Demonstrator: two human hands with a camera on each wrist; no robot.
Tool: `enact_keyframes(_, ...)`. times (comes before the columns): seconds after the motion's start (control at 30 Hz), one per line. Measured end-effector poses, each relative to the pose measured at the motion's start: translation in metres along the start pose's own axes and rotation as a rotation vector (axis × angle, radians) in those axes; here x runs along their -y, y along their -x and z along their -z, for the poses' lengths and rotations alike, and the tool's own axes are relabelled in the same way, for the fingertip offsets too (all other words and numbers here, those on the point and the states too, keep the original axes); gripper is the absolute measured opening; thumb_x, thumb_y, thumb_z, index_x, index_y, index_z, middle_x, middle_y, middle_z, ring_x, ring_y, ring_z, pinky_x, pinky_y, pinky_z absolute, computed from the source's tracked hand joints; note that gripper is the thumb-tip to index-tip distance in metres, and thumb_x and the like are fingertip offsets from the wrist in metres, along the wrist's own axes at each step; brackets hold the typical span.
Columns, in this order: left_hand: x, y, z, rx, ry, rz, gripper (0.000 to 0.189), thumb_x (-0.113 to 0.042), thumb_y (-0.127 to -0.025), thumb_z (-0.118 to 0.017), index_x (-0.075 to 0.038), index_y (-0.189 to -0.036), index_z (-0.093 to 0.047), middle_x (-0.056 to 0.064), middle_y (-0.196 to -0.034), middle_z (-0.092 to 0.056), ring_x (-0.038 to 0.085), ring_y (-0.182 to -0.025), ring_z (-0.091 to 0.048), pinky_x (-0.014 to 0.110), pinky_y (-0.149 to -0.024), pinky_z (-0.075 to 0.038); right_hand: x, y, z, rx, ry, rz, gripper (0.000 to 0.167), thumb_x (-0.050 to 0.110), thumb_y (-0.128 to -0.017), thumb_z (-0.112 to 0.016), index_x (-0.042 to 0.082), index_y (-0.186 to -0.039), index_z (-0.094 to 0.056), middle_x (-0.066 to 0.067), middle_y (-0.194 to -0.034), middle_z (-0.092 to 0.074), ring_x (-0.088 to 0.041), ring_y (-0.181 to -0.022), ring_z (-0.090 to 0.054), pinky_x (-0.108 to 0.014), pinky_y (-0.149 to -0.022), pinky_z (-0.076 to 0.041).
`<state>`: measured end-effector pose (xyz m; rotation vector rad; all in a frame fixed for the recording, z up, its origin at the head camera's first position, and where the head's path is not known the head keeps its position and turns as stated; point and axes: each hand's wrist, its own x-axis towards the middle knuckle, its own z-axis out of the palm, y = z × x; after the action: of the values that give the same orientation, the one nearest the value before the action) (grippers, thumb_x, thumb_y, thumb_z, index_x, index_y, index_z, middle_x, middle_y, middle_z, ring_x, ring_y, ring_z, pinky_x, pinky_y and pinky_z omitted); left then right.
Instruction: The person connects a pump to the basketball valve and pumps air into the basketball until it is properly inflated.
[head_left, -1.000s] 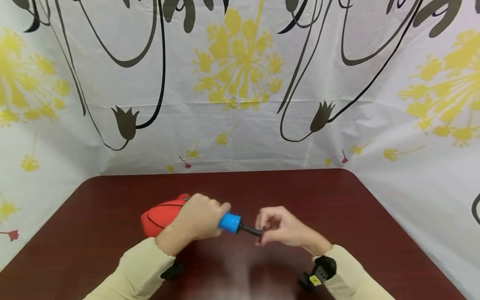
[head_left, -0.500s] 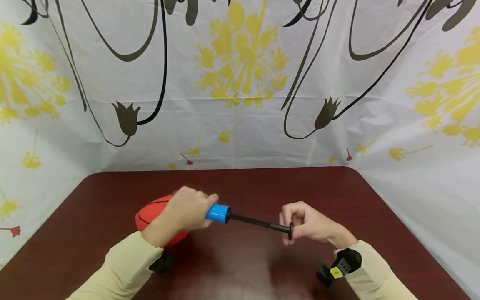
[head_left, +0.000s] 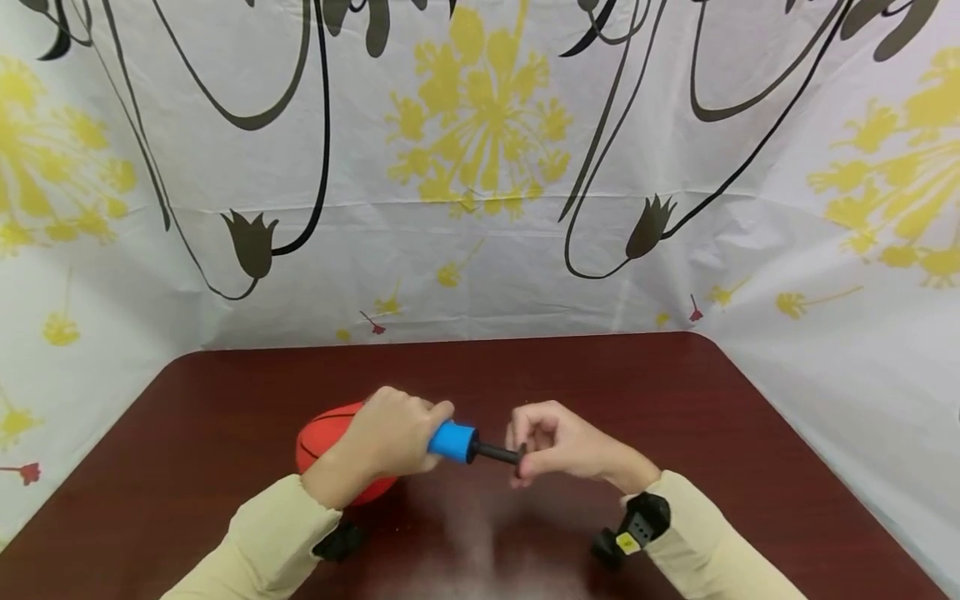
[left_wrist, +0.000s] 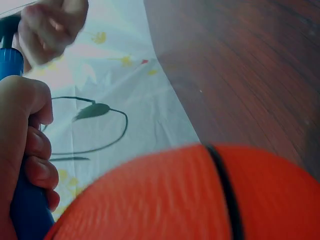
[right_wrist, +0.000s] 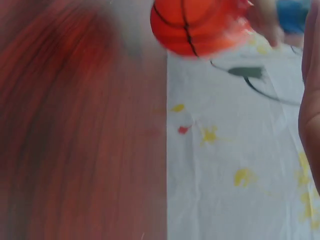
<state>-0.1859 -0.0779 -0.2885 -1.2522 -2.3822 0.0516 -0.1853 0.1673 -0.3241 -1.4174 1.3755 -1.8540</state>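
My left hand grips the blue barrel of a small hand pump in the head view, fingers wrapped round it. A black rod sticks out a short way from the barrel. My right hand pinches the black handle at the rod's end between thumb and fingers. Behind the left hand is a red-orange ball with black lines like a basketball, partly hidden. Close up in the left wrist view, the ball lies beside the gripped barrel. Where pump and ball meet is hidden.
A dark red-brown tabletop lies under the hands. Behind it and along both sides hangs a white sheet printed with yellow flowers and dark stems. A black wrist device sits at the right cuff.
The right hand drew the rod far out to the right by half a second ago. Since then it has moved back left, and most of the rod is inside the barrel again.
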Motion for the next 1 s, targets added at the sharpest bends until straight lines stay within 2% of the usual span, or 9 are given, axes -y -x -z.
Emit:
enact_keyframes(0.13,0.008,0.005,0.002,0.019,-0.027,0.045,0.033,-0.029,-0.063,-0.072,-0.011,-0.079,-0.050,-0.003,-0.055,-0.054,0.008,-0.041,-0.045,0.023,-0.044,-0.040,0.008,0.023,0.011,0.067,-0.107,0.050,0.026,0.012,-0.084,-0.056,-0.007,-0.081,-0.038,-0.018,-0.074,-0.053,-0.015,-0.079,-0.062,-0.027,-0.064,-0.050)
enact_keyframes(0.2,0.008,0.004,0.003,0.025,-0.039,0.057,0.032,-0.030,-0.063,-0.072,-0.012,-0.079,-0.050,-0.003,-0.055,-0.054,0.008,-0.041,-0.045,0.023,-0.043,-0.039,0.009,0.028,0.016,0.074,-0.120,0.084,0.027,0.015,-0.085,-0.053,-0.006,-0.081,-0.037,-0.022,-0.069,-0.046,-0.013,-0.077,-0.061,-0.025,-0.062,-0.050)
enact_keyframes(0.27,0.004,-0.001,0.004,0.030,-0.033,0.046,0.031,-0.031,-0.064,-0.070,-0.012,-0.079,-0.051,-0.003,-0.055,-0.054,0.008,-0.041,-0.045,0.022,-0.042,-0.037,0.006,0.027,0.016,0.066,-0.100,0.097,0.029,0.017,-0.086,-0.053,-0.006,-0.079,-0.036,-0.024,-0.066,-0.044,-0.012,-0.075,-0.060,-0.025,-0.058,-0.049)
enact_keyframes(0.4,-0.008,-0.013,0.004,0.026,-0.030,0.006,0.029,-0.033,-0.065,-0.069,-0.013,-0.078,-0.053,-0.005,-0.053,-0.051,0.008,-0.041,-0.042,0.022,-0.040,-0.034,-0.003,0.009,0.008,0.026,-0.038,0.065,0.032,0.016,-0.084,-0.056,-0.007,-0.075,-0.036,-0.028,-0.066,-0.044,-0.013,-0.073,-0.062,-0.029,-0.057,-0.051)
enact_keyframes(0.47,-0.012,-0.016,0.004,0.024,-0.032,0.009,0.029,-0.033,-0.064,-0.069,-0.013,-0.078,-0.053,-0.005,-0.052,-0.049,0.007,-0.040,-0.040,0.022,-0.041,-0.034,-0.005,0.002,0.002,-0.001,-0.017,0.038,0.030,0.013,-0.083,-0.058,-0.009,-0.075,-0.038,-0.029,-0.069,-0.046,-0.014,-0.073,-0.063,-0.030,-0.059,-0.051)
enact_keyframes(0.53,-0.015,-0.016,0.003,0.023,-0.021,0.019,0.029,-0.033,-0.064,-0.070,-0.013,-0.078,-0.054,-0.005,-0.052,-0.050,0.007,-0.040,-0.040,0.021,-0.041,-0.035,-0.005,-0.003,-0.001,-0.018,-0.016,0.017,0.028,0.011,-0.083,-0.058,-0.009,-0.077,-0.040,-0.024,-0.072,-0.052,-0.014,-0.074,-0.064,-0.030,-0.061,-0.051)
enact_keyframes(0.7,-0.011,-0.007,-0.002,0.017,0.015,0.060,0.029,-0.030,-0.065,-0.069,-0.012,-0.080,-0.053,-0.004,-0.055,-0.053,0.007,-0.041,-0.042,0.021,-0.042,-0.036,0.004,0.008,0.007,0.046,-0.109,-0.009,0.023,0.011,-0.084,-0.057,-0.005,-0.080,-0.040,-0.009,-0.080,-0.058,-0.014,-0.077,-0.063,-0.027,-0.064,-0.050)
enact_keyframes(0.87,0.001,0.004,-0.003,0.004,-0.017,0.124,0.031,-0.029,-0.063,-0.071,-0.012,-0.078,-0.051,-0.003,-0.055,-0.054,0.008,-0.041,-0.045,0.023,-0.042,-0.039,0.014,0.028,0.021,0.099,-0.110,0.023,0.030,0.016,-0.085,-0.055,-0.005,-0.078,-0.036,-0.022,-0.067,-0.045,-0.016,-0.073,-0.060,-0.026,-0.059,-0.049)
enact_keyframes(1.0,-0.004,0.000,-0.006,0.043,-0.010,0.096,0.030,-0.031,-0.064,-0.070,-0.012,-0.080,-0.053,-0.004,-0.054,-0.053,0.008,-0.042,-0.044,0.022,-0.042,-0.036,0.007,0.022,0.019,0.081,-0.011,0.005,0.029,0.014,-0.083,-0.059,-0.007,-0.075,-0.039,-0.027,-0.067,-0.047,-0.015,-0.072,-0.061,-0.029,-0.056,-0.050)
